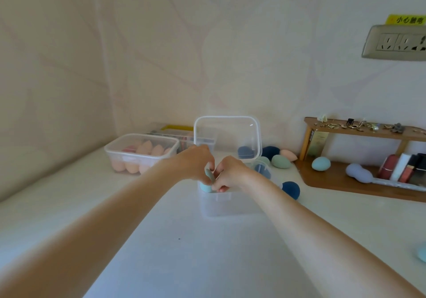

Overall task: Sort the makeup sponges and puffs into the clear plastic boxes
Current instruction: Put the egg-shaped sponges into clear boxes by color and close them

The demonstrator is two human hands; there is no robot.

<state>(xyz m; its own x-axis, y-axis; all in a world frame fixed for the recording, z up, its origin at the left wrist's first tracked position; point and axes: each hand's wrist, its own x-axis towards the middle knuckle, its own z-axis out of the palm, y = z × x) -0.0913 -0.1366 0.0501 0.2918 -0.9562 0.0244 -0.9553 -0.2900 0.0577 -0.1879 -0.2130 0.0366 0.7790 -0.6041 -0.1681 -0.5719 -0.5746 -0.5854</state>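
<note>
1. While both arms reach to the centre of the frame, the left hand (196, 163) and the right hand (227, 174) meet over the front rim of a clear rectangular plastic box (227, 205) standing on the white counter (184, 251).
2. Left fingers (211, 168) are curled and pinch a flat pale sage-green sponge (210, 175), held on edge between the two hands.
3. Right fingers (219, 186) are curled too, closing on the same sage-green piece from the right side; how firmly, I cannot tell.
4. Just below it, a rounded light teal sponge (205, 187) sits at the box's front left corner, touching the hands.
5. Behind the hands the box's clear hinged lid (228, 136) stands upright, and dark navy sponges (246, 152) show through it.
6. At centre left, a second clear plastic box with its lid on (140, 152) holds peach and pink teardrop sponges.
7. Right of the open box, loose on the counter: a navy round sponge (291, 190), a sage-green egg-shaped sponge (280, 161), a peach teardrop sponge (289, 155) and another navy one behind them.
8. On the wooden shelf unit (334, 180) at right rest a light blue egg sponge (320, 163) and a lavender gourd-shaped sponge (358, 172).
</note>
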